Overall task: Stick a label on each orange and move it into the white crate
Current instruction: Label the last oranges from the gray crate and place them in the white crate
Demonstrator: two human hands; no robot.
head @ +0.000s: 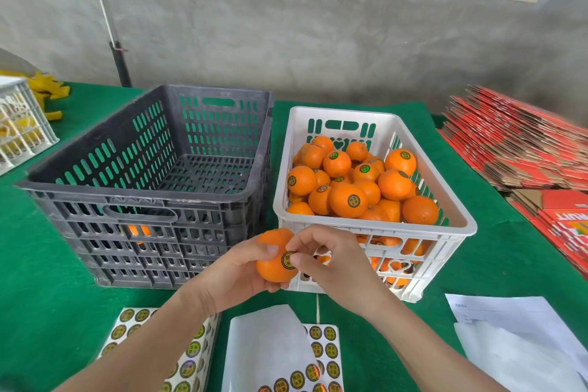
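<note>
Head view: the left hand point(241, 267) is gripping one orange point(270, 274) with fingers and thumb curled round it, holding it in the air just in front of the near wall of the white crate point(375, 226). The orange is showing smooth, bright, evenly coloured peel with a slightly flattened round shape. A round label point(288, 260), black-rimmed with a yellow-green centre and dark characters, is sitting on the side of the fruit facing the camera. The right hand point(331, 261) is pinching this label at its right edge between thumb and forefinger, the remaining fingers curling loosely beneath. The white crate is standing on the green table cover point(47, 296) and is carrying a heap of oranges point(348, 200), many of them showing the same round label on top. The black crate point(143, 200) is standing just beside it on the left, with one fruit point(138, 230) showing through the slots of its near wall. Two label sheets point(321, 356) are lying on the cover at the near edge, below the forearms, one with its white backing paper folded over. White papers point(515, 328) are lying to the right, and flattened red cartons point(515, 143) are lying stacked at the far right.
</note>
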